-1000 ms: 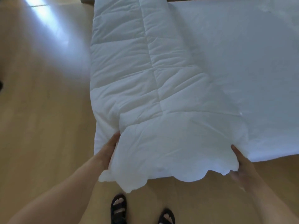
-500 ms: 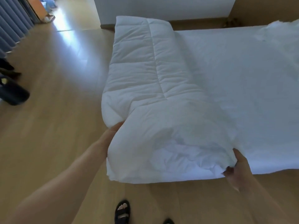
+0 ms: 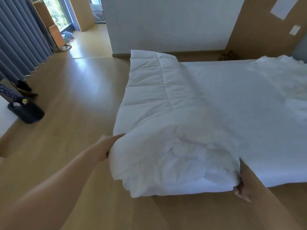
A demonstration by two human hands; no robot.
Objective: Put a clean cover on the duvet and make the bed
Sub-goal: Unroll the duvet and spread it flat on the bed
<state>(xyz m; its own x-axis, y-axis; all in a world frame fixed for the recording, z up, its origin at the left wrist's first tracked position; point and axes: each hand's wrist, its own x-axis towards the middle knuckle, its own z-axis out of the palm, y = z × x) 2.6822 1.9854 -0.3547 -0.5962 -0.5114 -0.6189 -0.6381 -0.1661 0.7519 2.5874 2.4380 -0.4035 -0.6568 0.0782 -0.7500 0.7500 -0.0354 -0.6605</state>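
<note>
Duvet (image 3: 159,103): white, quilted, folded into a long band along the left edge of the bed (image 3: 249,113); long axis runs straight away from the person toward the far wall. Near end is bunched and lifted off the mattress, just ahead of both hands. Left hand (image 3: 108,146): clamped on the near left corner, fingers tucked under the fold. Right hand (image 3: 243,188): closed on the near right corner, at the bed's near edge. Both hands are about equally near. Cover: crumpled white fabric (image 3: 282,68) at the far right may be it; I cannot tell. Judgement: any spreading goes rightward across the bed.
</note>
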